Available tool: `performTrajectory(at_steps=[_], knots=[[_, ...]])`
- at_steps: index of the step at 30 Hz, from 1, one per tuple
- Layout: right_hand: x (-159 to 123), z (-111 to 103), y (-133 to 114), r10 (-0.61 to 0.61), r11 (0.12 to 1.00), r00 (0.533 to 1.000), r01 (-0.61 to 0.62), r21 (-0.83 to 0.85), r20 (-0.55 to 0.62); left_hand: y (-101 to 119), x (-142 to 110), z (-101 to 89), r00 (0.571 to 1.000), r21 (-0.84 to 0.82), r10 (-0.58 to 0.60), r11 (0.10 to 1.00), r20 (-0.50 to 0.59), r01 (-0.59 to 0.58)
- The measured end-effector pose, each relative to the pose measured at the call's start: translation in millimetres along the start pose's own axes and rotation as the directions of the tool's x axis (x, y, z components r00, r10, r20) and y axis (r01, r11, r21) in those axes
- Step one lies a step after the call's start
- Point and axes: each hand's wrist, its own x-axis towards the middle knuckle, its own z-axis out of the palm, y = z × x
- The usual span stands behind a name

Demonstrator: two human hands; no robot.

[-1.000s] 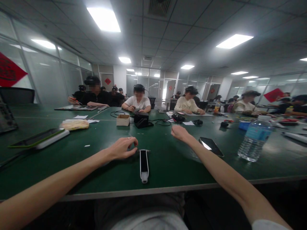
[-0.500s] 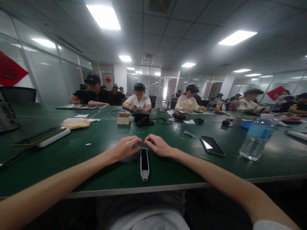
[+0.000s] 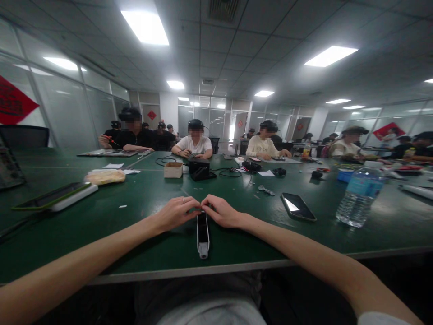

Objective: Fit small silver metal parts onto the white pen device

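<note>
Long office room, ceiling panel lights [image 3: 145, 27] shining, glass partitions along both sides, a red banner [image 3: 13, 101] hanging on the left glass. A long green-topped surface [image 3: 237, 246] is stretching away from the wearer, with co-workers sitting along it: a person in a white T-shirt [image 3: 194, 145] straight ahead, a person in black [image 3: 133, 135] further left, a person in a cream top [image 3: 265, 146] further right, all with their hands down at their own work.

The left hand [image 3: 176, 214] and right hand [image 3: 221, 212] are reaching in from both sides and meeting at the middle. The left hand's ring-wearing fingers [image 3: 192, 204] are curling loosely and their tips are touching the right hand's fingers [image 3: 208, 202], both sets bent, not spread. They are right over the far end of a slim black-and-white device [image 3: 203, 239]; whether they are gripping it cannot be told from this view. The device is lying flat on the surface, its long axis pointing away from the wearer, near the front edge, white end closest.

A smartphone [image 3: 297, 206] is lying face up right of the right hand, a plastic water bottle [image 3: 360, 194] standing beyond it. Further out, a small cardboard box [image 3: 173, 169] is sitting beside a black case [image 3: 199, 169], and a green-edged tablet [image 3: 54, 197] is lying on the left.
</note>
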Motion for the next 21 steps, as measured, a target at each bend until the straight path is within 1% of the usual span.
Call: performTrajectory(at_steps=[6, 11, 17, 21], knots=[[-0.3, -0.6, 2.5, -0.043, 0.999, 0.999, 0.044, -0.031, 0.021, 1.1, 0.2, -1.0, 1.0, -0.015, 0.015, 1.0, -0.004, -0.015], [-0.6, -1.6, 0.6, -0.059, 0.997, 0.998, 0.06, -0.041, 0.024, 2.4, 0.5, -1.4, 1.0, 0.004, 0.024, 1.0, -0.015, -0.024], [-0.5, -1.2, -0.1, -0.074, 0.996, 0.997, 0.075, -0.045, 0.016, 3.1, 1.0, -0.3, 1.0, -0.004, -0.026, 1.0, -0.006, 0.026], [-0.5, -0.1, 1.5, -0.076, 0.996, 0.997, 0.076, -0.035, 0.0, 3.4, 0.9, -0.1, 0.999, -0.006, -0.03, 1.0, -0.018, 0.03]])
